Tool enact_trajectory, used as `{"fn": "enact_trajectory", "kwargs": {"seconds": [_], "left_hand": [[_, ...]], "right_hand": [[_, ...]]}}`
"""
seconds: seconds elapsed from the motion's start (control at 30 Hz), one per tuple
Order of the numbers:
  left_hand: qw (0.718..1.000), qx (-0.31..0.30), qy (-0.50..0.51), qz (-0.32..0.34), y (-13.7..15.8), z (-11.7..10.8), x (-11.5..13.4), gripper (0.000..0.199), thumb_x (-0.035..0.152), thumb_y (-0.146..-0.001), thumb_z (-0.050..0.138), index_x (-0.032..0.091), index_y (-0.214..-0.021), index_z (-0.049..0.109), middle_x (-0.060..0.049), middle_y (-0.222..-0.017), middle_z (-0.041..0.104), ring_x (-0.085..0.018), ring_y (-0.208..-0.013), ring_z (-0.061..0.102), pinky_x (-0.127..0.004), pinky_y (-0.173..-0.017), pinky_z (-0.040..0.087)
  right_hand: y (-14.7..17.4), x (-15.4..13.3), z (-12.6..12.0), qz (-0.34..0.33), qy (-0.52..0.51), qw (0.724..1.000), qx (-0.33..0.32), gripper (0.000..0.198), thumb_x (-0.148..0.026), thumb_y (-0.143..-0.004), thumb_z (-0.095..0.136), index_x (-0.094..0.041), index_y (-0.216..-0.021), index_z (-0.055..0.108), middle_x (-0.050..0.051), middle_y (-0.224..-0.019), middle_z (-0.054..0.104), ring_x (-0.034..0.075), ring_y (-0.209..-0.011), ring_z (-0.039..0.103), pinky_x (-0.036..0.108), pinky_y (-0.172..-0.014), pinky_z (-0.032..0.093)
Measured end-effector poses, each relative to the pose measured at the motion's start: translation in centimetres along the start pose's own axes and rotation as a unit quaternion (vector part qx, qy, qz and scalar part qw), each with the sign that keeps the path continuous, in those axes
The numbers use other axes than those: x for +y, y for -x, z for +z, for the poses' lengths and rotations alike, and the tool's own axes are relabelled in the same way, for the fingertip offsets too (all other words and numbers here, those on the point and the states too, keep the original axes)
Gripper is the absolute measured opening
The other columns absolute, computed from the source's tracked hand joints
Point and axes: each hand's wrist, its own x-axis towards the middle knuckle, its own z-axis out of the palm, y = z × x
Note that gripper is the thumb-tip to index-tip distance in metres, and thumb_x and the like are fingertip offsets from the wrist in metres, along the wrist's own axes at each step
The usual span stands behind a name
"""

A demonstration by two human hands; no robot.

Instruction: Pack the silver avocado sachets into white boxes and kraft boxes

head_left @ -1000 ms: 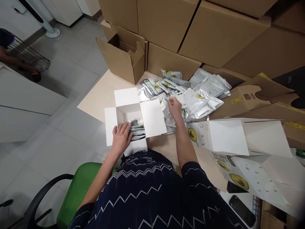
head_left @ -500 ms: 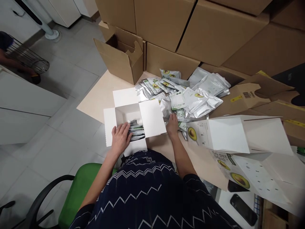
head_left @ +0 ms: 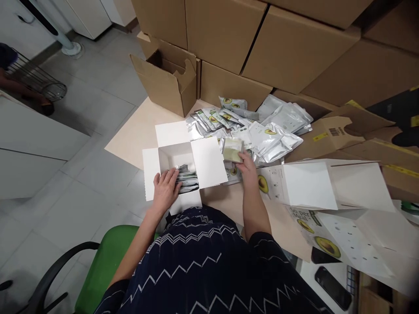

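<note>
A white carton [head_left: 176,153] with its flaps folded out stands at the table's near edge. Several flat pouches [head_left: 188,181] are lined up upright in its near part. My left hand [head_left: 166,187] lies over the carton's left wall, fingers stretched out against the pouches; I see no grip there. Right of the carton, my right hand [head_left: 248,165] is closed on the edge of a greenish, slightly blurred pouch [head_left: 232,150], raised a little over the heap. That heap of silver pouches [head_left: 266,137] printed with avocados spreads behind and beside it.
An opened brown box [head_left: 166,87] stands at the table's back left, before stacked cartons [head_left: 225,35]. White printed cartons [head_left: 310,185] lie to the right. A phone [head_left: 333,288] lies low right, a green chair [head_left: 108,266] low left. Another person's arm [head_left: 26,91] shows far left.
My right hand has lifted a pouch from the heap and turned it outward, moving slightly right. My left hand stays at the carton.
</note>
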Motion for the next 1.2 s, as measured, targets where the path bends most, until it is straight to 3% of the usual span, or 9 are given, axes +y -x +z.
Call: {"fn": "enact_trajectory", "kwargs": {"seconds": [0.1,0.3,0.47,0.63,0.83,0.93,1.2], "left_hand": [[1.000,-0.005,-0.001,0.001,0.0,-0.1,0.1,0.048,0.038,-0.100,0.043,0.020,-0.144,0.053,-0.011,-0.150,0.054,-0.034,-0.133,0.051,-0.056,-0.115,0.026],[1.000,-0.004,-0.003,0.003,0.1,-0.2,0.1,0.048,0.038,-0.101,0.043,0.019,-0.143,0.053,-0.011,-0.150,0.054,-0.034,-0.133,0.051,-0.056,-0.115,0.026],[1.000,-0.004,-0.005,0.007,0.0,-0.1,0.0,0.047,0.038,-0.101,0.044,0.019,-0.143,0.053,-0.010,-0.150,0.053,-0.034,-0.133,0.051,-0.055,-0.115,0.025],[1.000,-0.004,-0.002,0.004,0.0,-0.1,0.0,0.047,0.038,-0.100,0.044,0.021,-0.143,0.053,-0.010,-0.150,0.053,-0.034,-0.133,0.052,-0.055,-0.116,0.025],[1.000,0.001,-0.001,0.007,0.1,0.1,0.0,0.048,0.038,-0.101,0.042,0.020,-0.144,0.052,-0.011,-0.150,0.053,-0.033,-0.132,0.052,-0.056,-0.115,0.025],[1.000,0.001,-0.003,0.007,0.0,0.1,-0.1,0.048,0.038,-0.101,0.042,0.020,-0.145,0.052,-0.011,-0.151,0.053,-0.033,-0.132,0.052,-0.056,-0.115,0.025],[1.000,-0.011,-0.001,0.002,0.0,-0.1,0.1,0.049,0.038,-0.101,0.040,0.019,-0.144,0.052,-0.011,-0.151,0.053,-0.034,-0.134,0.050,-0.057,-0.115,0.025]], "right_hand": [[-0.6,2.4,0.5,0.073,-0.031,0.997,0.014,0.035,-0.015,-0.071,0.066,-0.023,-0.105,0.061,0.003,-0.096,0.074,0.018,-0.088,0.071,0.039,-0.080,0.064],[-0.1,4.4,1.0,0.055,0.029,0.997,0.046,0.017,-0.014,-0.076,0.063,-0.021,-0.090,0.058,0.002,-0.082,0.068,0.013,-0.076,0.068,0.024,-0.070,0.061],[0.6,3.6,0.5,0.047,0.027,0.997,0.057,0.017,-0.021,-0.077,0.063,-0.021,-0.093,0.056,0.003,-0.088,0.067,0.015,-0.076,0.068,0.031,-0.069,0.062],[2.2,0.6,0.9,-0.071,-0.019,0.997,-0.001,0.042,-0.034,-0.070,0.075,-0.026,-0.106,0.056,0.001,-0.108,0.069,0.018,-0.095,0.070,0.037,-0.071,0.065],[3.8,-3.6,3.3,-0.172,0.072,0.982,-0.002,0.040,-0.047,-0.073,0.074,-0.023,-0.101,0.060,0.000,-0.099,0.069,0.014,-0.079,0.067,0.026,-0.060,0.061],[4.3,-5.1,5.2,-0.232,0.119,0.965,-0.009,0.034,-0.048,-0.076,0.071,-0.022,-0.096,0.062,-0.001,-0.094,0.069,0.012,-0.075,0.065,0.022,-0.058,0.059],[7.5,-7.9,12.9,-0.377,0.172,0.898,-0.147,0.034,-0.041,-0.081,0.070,-0.023,-0.110,0.066,0.002,-0.107,0.070,0.016,-0.093,0.065,0.029,-0.079,0.061]]}}
